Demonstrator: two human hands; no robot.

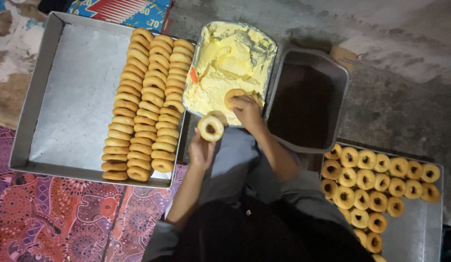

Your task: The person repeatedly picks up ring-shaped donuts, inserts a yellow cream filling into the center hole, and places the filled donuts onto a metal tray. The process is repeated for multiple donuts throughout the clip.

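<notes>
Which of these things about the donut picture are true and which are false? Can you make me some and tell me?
1. The left hand holds a ring-shaped donut. True.
2. The right hand presses another donut into the yellow cream. True.
3. The big tray on the left is packed full of donuts. False: three stacked rows fill only its right side; the rest is bare.
4. The dark pan beside the cream is full of cream. False: no cream shows in it.
5. Donuts lie flat on the tray at lower right. True.
</notes>
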